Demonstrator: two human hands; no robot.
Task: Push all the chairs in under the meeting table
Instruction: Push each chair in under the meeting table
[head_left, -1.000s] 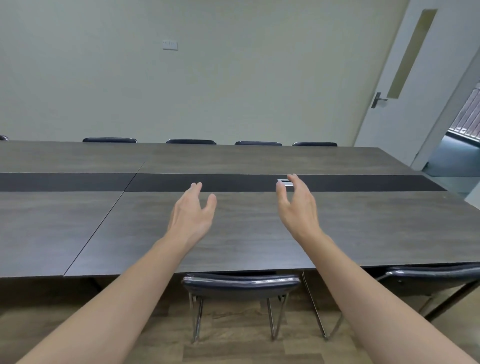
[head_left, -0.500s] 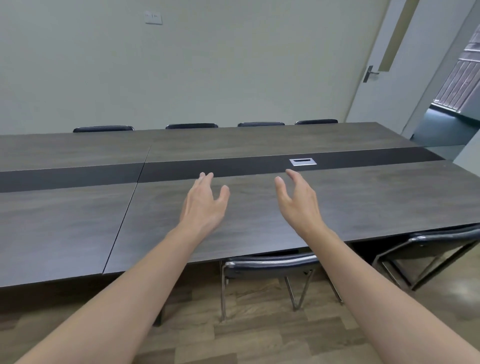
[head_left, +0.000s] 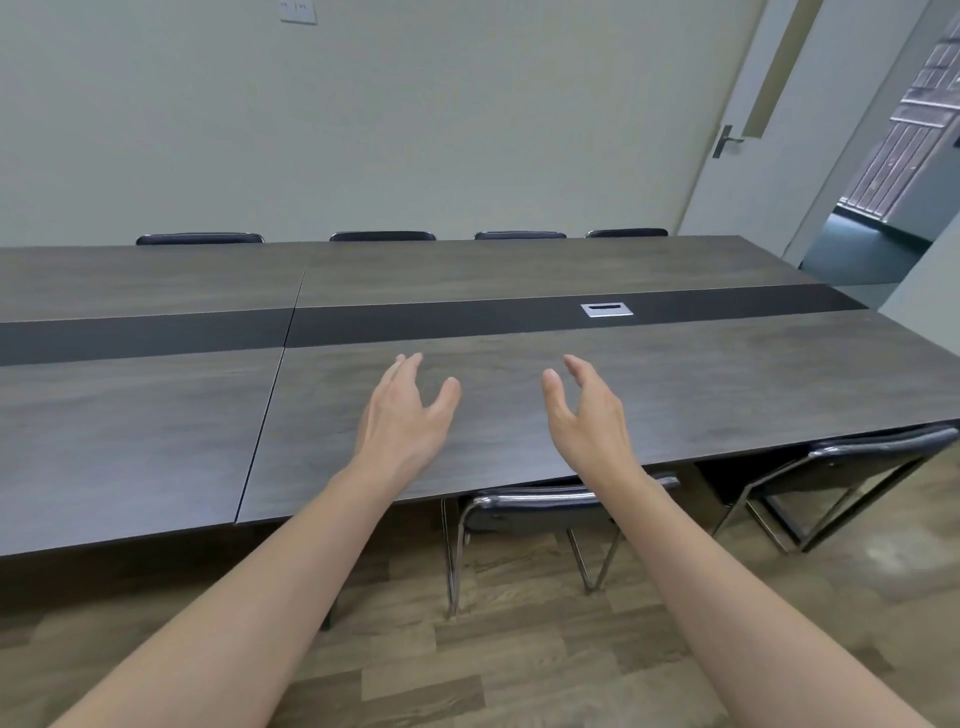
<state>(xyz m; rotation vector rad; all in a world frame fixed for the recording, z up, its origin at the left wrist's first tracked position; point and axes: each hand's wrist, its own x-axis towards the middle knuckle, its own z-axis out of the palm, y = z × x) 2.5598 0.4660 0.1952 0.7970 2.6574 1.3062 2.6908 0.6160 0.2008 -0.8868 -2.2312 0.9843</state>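
Note:
A long dark wood meeting table (head_left: 156, 436) fills the middle of the view. A black chair with chrome legs (head_left: 530, 506) is tucked under its near edge, only the backrest top and legs showing. A second black chair (head_left: 878, 447) at the right sits angled, partly under the table. Several chair backs (head_left: 382, 236) line the far side. My left hand (head_left: 405, 410) and my right hand (head_left: 587, 410) hover over the table above the near chair, fingers relaxed, holding nothing.
A silver cable port (head_left: 606, 310) sits in the table's black centre strip. A white door (head_left: 748, 124) stands open at the right, with a doorway beyond it. Wood-look floor (head_left: 519, 654) lies in front of the table.
The view has swung left, so the near chair, the right chair and the door have slid toward the right. Both hands stay raised and empty over the table.

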